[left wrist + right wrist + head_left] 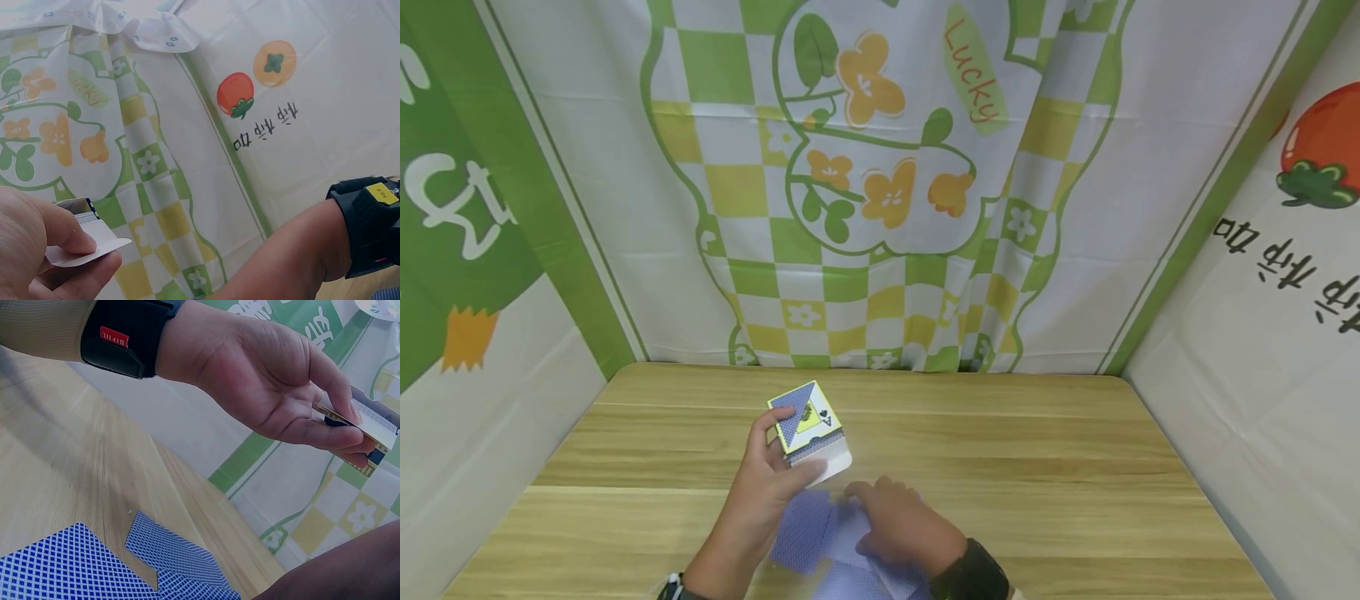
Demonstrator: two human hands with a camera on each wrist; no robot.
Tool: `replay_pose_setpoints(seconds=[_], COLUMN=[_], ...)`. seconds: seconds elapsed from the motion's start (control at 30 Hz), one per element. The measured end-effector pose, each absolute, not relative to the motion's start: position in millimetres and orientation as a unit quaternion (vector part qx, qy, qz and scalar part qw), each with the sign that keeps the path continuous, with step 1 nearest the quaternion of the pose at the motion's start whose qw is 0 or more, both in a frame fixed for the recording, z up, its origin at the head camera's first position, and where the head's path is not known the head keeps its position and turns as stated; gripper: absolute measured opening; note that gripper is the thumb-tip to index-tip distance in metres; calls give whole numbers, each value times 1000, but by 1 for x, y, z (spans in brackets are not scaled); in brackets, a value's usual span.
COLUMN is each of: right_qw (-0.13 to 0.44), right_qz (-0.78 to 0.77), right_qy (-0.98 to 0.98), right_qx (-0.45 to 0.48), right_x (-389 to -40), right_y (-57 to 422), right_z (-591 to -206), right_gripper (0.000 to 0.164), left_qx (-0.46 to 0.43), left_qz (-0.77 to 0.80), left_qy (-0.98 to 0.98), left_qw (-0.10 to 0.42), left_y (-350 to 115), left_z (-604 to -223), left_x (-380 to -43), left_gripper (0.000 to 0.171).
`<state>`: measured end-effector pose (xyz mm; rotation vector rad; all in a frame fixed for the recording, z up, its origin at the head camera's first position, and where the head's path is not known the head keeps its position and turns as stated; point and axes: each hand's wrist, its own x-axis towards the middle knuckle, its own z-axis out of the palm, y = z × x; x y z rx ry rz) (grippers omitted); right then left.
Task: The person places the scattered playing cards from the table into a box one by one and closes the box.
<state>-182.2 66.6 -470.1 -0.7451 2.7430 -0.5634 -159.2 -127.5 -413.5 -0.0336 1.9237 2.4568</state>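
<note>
My left hand (767, 479) holds a playing-card box (808, 421) above the table, tilted, its ace face up. The white flap (831, 460) hangs out toward me, with my thumb against it. In the left wrist view, the left hand (56, 250) pinches the flap (94, 251), and pale edges show inside the box. Blurred, my right hand (902, 525) is low over blue-backed playing cards (805, 533), thumb and fingers spread apart. In the right wrist view several cards (69, 569) lie face down; the right hand's fingers are hidden there.
A wooden table (1037, 450) spans the space under both hands. Behind it hangs a green-and-white checked curtain (880, 283), and a printed white sheet (1262, 333) closes off the right side. Wrist straps (973, 575) sit on both arms.
</note>
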Motion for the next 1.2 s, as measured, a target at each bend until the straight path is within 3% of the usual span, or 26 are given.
replay_pose_setpoints(seconds=[0.37,0.6,0.83,1.2], right_qw=[130,135,131,91], right_qz=[-230,-249,-343,-385], right_qy=[926,914,893,888], right_qx=[-271,-291,-261,-235], right_x=[-184,-186,-191,-201], right_y=[67,67,68,71], right_z=[-474,-472,-469,-468], right_gripper=[66,48,13,10], left_qx=[-13,-9,-19,-22], left_qz=[791,790,793,793], left_qy=[612,613,609,608], left_qw=[9,3,6,8], left_y=[-127,-126,-126,-125], left_z=[-414,-415,-414,-413], left_x=[-160,-160,-160,-160], left_gripper=[79,77,78,78])
